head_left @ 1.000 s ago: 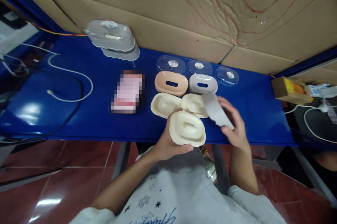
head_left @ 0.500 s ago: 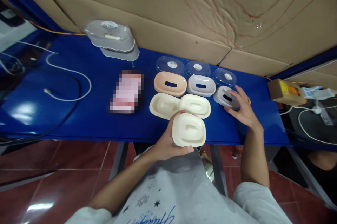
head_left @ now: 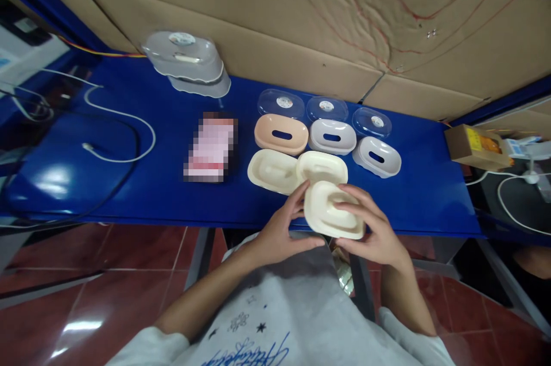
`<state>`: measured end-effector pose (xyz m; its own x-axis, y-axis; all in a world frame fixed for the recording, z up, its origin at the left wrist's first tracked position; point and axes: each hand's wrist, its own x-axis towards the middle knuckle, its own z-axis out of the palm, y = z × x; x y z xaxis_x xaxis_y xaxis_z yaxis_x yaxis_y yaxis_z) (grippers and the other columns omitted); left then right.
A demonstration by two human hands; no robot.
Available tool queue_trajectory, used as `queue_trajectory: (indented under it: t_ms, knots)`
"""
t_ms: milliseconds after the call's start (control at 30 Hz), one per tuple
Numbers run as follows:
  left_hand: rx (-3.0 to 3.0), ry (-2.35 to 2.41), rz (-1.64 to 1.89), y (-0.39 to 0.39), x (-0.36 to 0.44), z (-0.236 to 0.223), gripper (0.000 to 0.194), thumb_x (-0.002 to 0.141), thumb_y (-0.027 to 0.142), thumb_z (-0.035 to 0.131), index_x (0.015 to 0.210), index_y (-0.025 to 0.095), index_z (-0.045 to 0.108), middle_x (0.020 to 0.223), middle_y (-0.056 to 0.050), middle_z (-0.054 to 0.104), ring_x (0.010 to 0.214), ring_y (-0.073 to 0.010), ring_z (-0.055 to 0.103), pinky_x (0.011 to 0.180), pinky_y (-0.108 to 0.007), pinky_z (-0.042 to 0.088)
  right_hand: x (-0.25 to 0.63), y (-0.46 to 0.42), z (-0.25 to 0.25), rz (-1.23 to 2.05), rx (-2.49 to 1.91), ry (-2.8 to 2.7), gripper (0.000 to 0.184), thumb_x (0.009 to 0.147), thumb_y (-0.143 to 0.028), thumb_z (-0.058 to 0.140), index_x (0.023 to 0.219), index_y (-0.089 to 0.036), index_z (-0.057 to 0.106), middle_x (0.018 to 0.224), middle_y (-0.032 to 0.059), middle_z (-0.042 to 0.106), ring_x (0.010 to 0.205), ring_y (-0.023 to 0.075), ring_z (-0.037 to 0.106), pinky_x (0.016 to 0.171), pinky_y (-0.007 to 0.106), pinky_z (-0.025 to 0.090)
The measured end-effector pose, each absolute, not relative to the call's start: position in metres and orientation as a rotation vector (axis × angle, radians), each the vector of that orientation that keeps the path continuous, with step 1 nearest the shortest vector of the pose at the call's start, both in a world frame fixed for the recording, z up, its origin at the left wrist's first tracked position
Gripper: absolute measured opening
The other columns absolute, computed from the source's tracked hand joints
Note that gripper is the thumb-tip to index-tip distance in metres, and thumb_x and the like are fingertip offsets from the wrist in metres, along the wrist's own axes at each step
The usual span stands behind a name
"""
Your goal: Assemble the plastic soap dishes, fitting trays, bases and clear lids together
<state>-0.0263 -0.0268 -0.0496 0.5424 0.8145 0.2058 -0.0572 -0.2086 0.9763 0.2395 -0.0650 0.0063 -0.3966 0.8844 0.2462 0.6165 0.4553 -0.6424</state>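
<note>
My right hand point(head_left: 372, 228) grips a cream oval dish point(head_left: 321, 214) by its right side, thumb below and fingers over the top. Just left of that dish is my left hand point(head_left: 282, 234), its fingers and thumb spread, with nothing held between them. Beyond the hands, two more cream dishes, a left one point(head_left: 262, 171) and a right one point(head_left: 318, 166), lie side by side on the blue table. Behind them sit a peach slotted tray point(head_left: 267, 131), a white slotted tray point(head_left: 332, 148) and a grey-white slotted tray point(head_left: 391, 164).
Three clear lids point(head_left: 275, 112) lie along the back, each with a round sticker. Stacked clear-topped boxes point(head_left: 196, 56) stand at the back left. A blurred pink item point(head_left: 210, 151) and a white cable point(head_left: 124, 119) lie left; a cardboard box point(head_left: 462, 148) is at the right.
My right hand has left the grey-white tray and taken hold of the cream dish. The dish has shifted right, out of my left hand, which has opened.
</note>
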Motion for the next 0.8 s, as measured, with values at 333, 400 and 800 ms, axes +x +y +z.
queue_trajectory:
  t_ms: [333, 400, 800]
  knots:
    - [2.757, 1.020, 0.740, -0.003, -0.017, -0.028, 0.030, 0.105, 0.018, 0.061, 0.135, 0.021, 0.068, 0.157, -0.016, 0.065, 0.147, -0.0335, 0.059, 0.133, -0.068, 0.024, 0.321, -0.091, -0.010, 0.378, -1.824, -1.962, 0.045, 0.095, -0.045, 0.078, 0.137, -0.035, 0.067, 0.164, 0.0093, 0.055, 0.151, 0.0386, 0.053, 0.121, 0.063, 0.045]
    - [2.784, 0.946, 0.700, -0.001, -0.013, -0.032, 0.028, 0.105, 0.010, 0.057, 0.125, 0.022, 0.072, 0.156, -0.015, 0.066, 0.149, -0.0313, 0.058, 0.134, -0.068, 0.017, 0.329, -0.090, -0.017, 0.307, -1.852, -1.981, 0.043, 0.096, -0.046, 0.077, 0.137, -0.035, 0.067, 0.161, 0.0094, 0.058, 0.152, 0.0394, 0.052, 0.123, 0.065, 0.041]
    - [2.679, 0.896, 0.696, -0.009, -0.019, -0.037, 0.038, 0.104, 0.009, 0.054, 0.137, 0.022, 0.067, 0.161, -0.018, 0.060, 0.150, -0.0352, 0.058, 0.134, -0.067, 0.017, 0.289, -0.075, -0.023, 0.048, -1.776, -2.023, 0.035, 0.107, -0.031, 0.060, 0.141, -0.030, 0.065, 0.162, 0.0113, 0.059, 0.158, 0.0365, 0.048, 0.128, 0.064, 0.031]
